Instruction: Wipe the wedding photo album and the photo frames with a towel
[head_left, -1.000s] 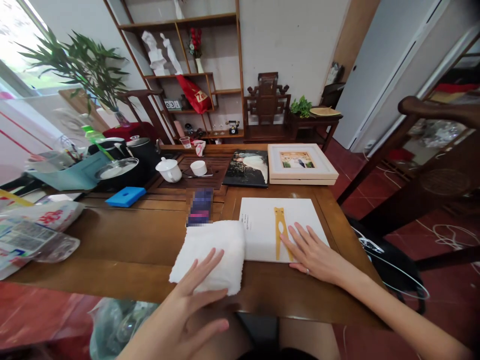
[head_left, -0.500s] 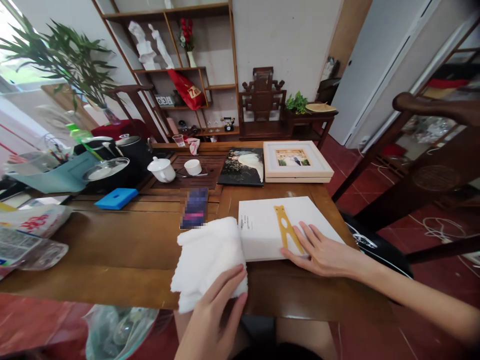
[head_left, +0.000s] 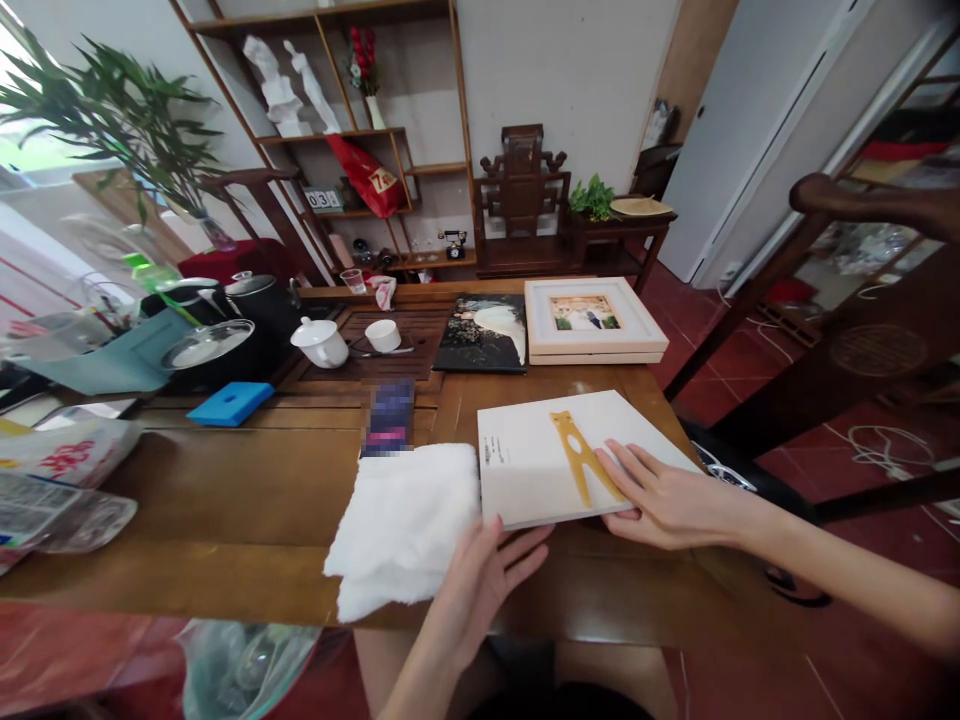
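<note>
A white book or flat box [head_left: 525, 440] with small dark print lies near the table's front edge; I cannot tell which it is. On it is a yellow animal-shaped figure [head_left: 576, 455] with an oval opening, either printed or loose. My right hand [head_left: 660, 497] grips the front right part, with fingers over the top and thumb at the front edge. Just below the front left corner is my left hand [head_left: 491, 570], open, fingers spread, its thumb close to the corner. Left of it rests a folded white towel [head_left: 409, 530], touching or nearly touching the white item.
Behind lie a pixelated purple phone-like item [head_left: 390, 415], a dark photo album [head_left: 480, 335] and framed pictures [head_left: 600, 345]. A lidded teacup [head_left: 319, 343], a blue block [head_left: 231, 402] and plastic packaging [head_left: 71, 515] are further left. A bin [head_left: 251, 665] stands below.
My left hand has left the towel and moved right to the white item's front edge. The towel lies flatter and slightly left. My right hand has shifted slightly right along the item.
</note>
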